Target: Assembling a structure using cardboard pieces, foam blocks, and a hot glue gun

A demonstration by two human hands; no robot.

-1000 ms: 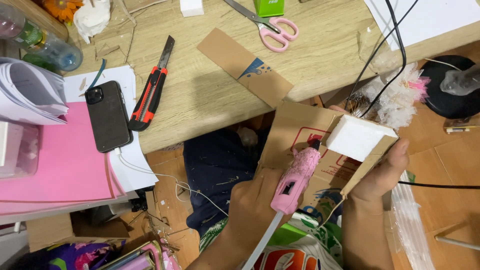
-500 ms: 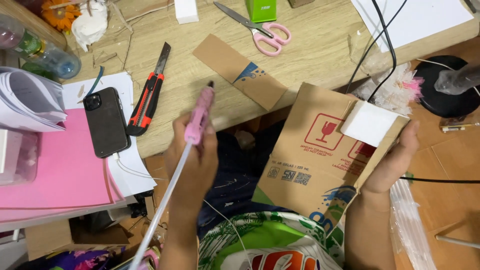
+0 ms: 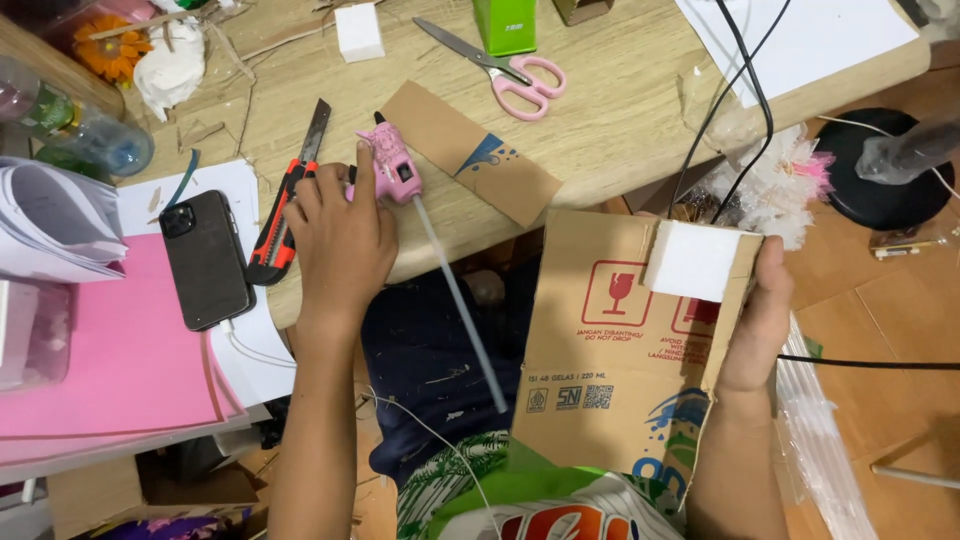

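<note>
One cluttered wooden table (image 3: 620, 120), tiled floor (image 3: 900, 320).

I'm holding up a brown cardboard panel (image 3: 620, 370) (red symbols, black codes); a dark-screened phone (image 3: 205, 258) is lying left.

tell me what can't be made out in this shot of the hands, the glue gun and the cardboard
Head view, the only one:
- Glue gun: its grip is hidden under the left hand.
- Cardboard piece: lower edge cut off behind green clothing; back face unseen.
- White foam block: how it is fixed to the cardboard cannot be told.
- Right hand: fingers hidden behind the cardboard.
- Green box: top cut off by the frame edge.
</note>
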